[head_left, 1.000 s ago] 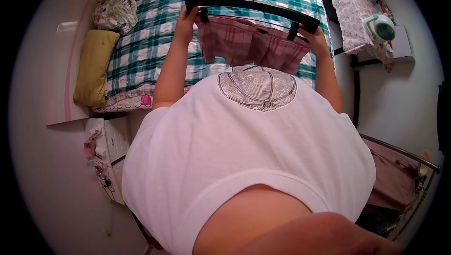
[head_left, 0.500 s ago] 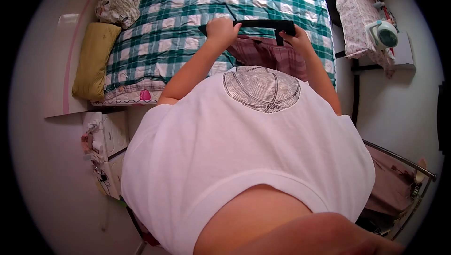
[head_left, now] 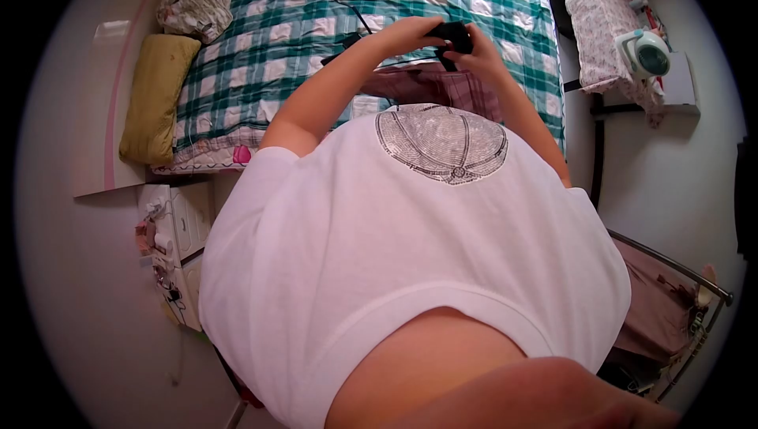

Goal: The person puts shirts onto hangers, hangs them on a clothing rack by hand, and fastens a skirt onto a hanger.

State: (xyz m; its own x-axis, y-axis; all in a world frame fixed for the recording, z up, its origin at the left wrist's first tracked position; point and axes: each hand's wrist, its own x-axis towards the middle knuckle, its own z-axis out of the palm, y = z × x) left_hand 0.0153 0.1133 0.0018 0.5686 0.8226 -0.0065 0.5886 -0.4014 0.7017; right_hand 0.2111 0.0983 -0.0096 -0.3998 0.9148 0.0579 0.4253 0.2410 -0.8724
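Observation:
A black clothes hanger [head_left: 359, 16] lies over the bed, its hook pointing away from me and its left end showing past my left forearm. My left hand [head_left: 412, 35] reaches across the hanger, its fingers closed on a black band-like piece [head_left: 453, 33]. On the other side my right hand [head_left: 478, 54] grips the same piece, thumb and fingers close to the left hand's fingertips. Below both hands hangs a maroon plaid cloth [head_left: 430, 85], partly hidden by my white shirt. How the band joins the hanger or the cloth is hidden.
A green-and-white checked quilt [head_left: 276, 34] covers the bed ahead. An olive pillow [head_left: 160, 97] and a crumpled patterned cloth [head_left: 197, 2] lie at its left. To the right are a floral-covered surface [head_left: 588, 26] and a small white-and-green device [head_left: 643, 54]. A metal rail [head_left: 671, 265] stands lower right.
My left hand has slid right along the black piece, towards my right hand. The right hand has shifted slightly left, and the hanger hook has moved a little left.

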